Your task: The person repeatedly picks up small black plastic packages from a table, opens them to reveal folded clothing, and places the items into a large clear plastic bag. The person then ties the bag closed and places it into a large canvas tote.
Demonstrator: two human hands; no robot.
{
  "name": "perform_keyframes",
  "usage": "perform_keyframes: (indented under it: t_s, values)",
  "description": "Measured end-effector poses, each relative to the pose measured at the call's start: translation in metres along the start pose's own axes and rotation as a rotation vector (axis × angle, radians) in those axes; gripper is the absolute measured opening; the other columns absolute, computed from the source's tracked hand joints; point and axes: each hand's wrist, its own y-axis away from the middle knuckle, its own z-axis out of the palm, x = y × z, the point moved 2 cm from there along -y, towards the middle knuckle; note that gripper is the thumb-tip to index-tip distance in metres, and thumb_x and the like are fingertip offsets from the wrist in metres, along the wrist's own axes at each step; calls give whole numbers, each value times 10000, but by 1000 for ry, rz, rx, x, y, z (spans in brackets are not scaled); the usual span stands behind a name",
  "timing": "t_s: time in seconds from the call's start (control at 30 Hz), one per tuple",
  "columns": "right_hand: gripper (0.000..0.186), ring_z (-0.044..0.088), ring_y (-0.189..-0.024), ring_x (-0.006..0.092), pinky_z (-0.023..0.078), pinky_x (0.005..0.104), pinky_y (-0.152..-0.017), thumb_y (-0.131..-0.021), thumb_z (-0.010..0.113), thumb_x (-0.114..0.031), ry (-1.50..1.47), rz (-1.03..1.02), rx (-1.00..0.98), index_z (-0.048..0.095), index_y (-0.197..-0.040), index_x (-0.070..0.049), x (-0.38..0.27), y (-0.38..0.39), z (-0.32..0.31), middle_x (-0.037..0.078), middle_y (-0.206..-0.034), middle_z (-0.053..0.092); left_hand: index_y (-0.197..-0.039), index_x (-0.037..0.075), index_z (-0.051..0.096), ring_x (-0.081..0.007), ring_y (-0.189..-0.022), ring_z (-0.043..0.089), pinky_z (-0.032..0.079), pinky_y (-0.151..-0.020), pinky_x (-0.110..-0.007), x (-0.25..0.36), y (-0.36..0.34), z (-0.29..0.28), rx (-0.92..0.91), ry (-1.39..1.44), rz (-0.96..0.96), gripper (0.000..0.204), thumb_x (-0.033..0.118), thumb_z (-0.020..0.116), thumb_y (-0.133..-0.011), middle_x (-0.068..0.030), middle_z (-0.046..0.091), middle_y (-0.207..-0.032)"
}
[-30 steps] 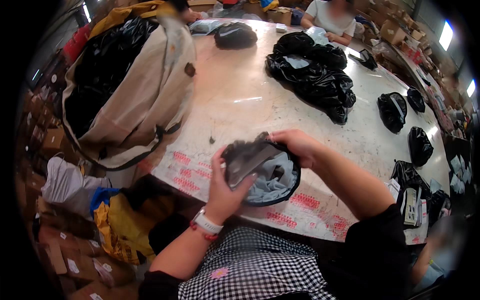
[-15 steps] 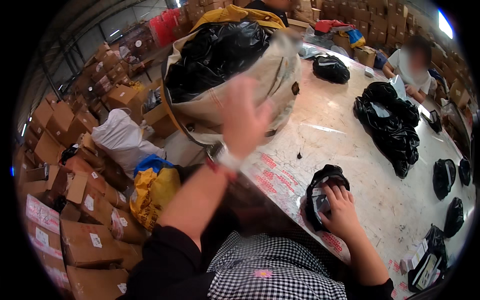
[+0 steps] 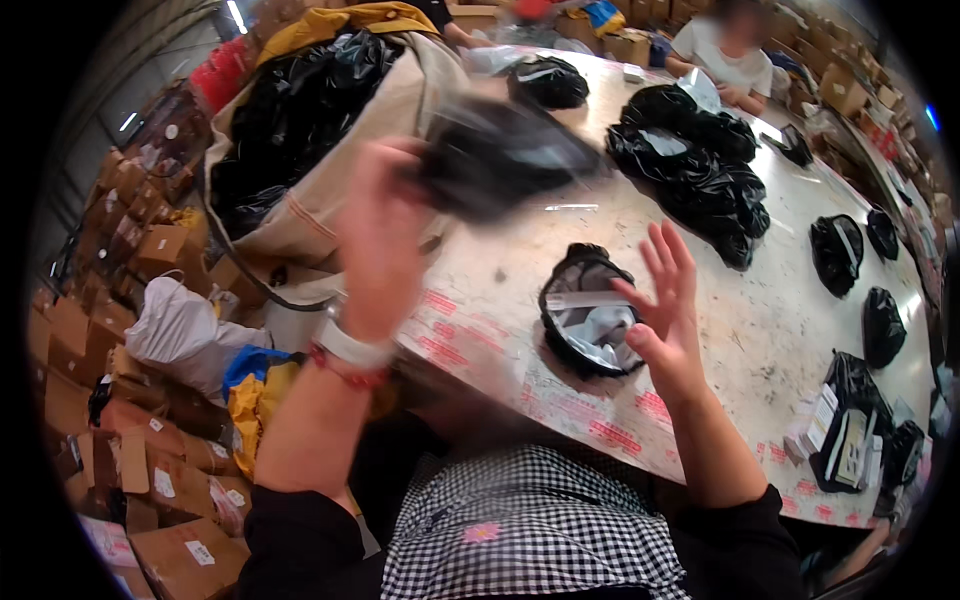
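My left hand (image 3: pixel 385 225), smeared by motion, is raised at the near side of a big canvas sack (image 3: pixel 335 185). Its fingers are closed on the left end of a blurred black plastic bag (image 3: pixel 505 160), held above the table. Below and to the right, a round black pouch (image 3: pixel 550 325) lies on the table with its mouth upward, showing pale grey contents. My right hand (image 3: pixel 668 305) hovers at the pouch's right rim, fingers spread and holding nothing; whether the thumb touches the rim I cannot tell. More black plastic (image 3: pixel 300 120) fills the sack.
A heap of black bags (image 3: pixel 690 165) lies across the table (image 3: pixel 480 340), with several black bundles along its right side. White boxes (image 3: pixel 812 425) sit at the near right. A co-worker (image 3: pixel 725 55) is at the far edge. Cardboard boxes (image 3: pixel 185 490) crowd the left floor.
My left hand, empty before in front of the sack, now has a black bag. My right hand has lifted out of the round pouch. The whole view has shifted to the right.
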Motion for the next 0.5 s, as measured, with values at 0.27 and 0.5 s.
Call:
perform_keyframes:
  t_s: [0.27,0.5]
  values:
    - [463,621,-1155,215,468,372,-1053,-870,748,-41,12,31,321,554,-1290,-23,-28,8,-16,120,-1295,609,-1215,17,589,-304,-1150,587,519,-923,-390,-14,70,84,-165,-104,-353,393,100,738,-862,-183,594,-1213]
    - [553,605,-1195,343,456,395,-1041,-679,643,39,823,193,-568,598,-1230,21,36,32,-2,233,-1216,635,-1132,-1,567,-311,-859,665,541,-769,-399,-91,119,94,-347,-373,-536,320,-10,657,-824,-171,648,-959]
